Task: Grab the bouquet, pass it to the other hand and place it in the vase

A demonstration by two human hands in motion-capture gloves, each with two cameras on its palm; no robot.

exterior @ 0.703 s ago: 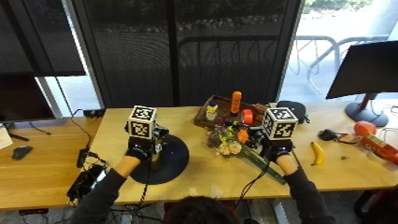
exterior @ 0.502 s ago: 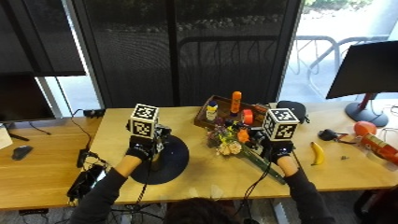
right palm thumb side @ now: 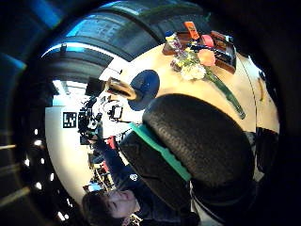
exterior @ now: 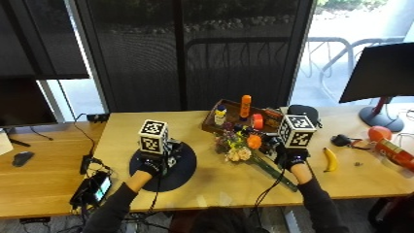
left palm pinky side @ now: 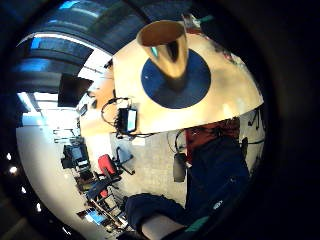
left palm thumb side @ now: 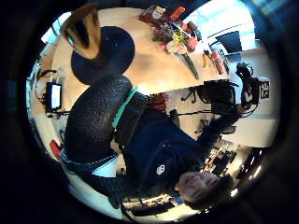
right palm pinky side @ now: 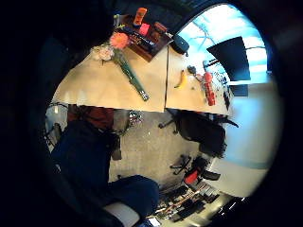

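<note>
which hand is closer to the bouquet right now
Right. The right hand hovers just beside the bouquet stems, while the left hand is across the table over the dark round mat.

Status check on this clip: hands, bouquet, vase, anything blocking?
Both hands empty above table: left hand, right hand. Bouquet lying flat, unheld. Vase upright on dark mat. Nothing blocking.

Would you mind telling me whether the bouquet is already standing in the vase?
No, the bouquet lies flat on the table by the right hand, while the vase stands apart on the dark round mat.
</note>
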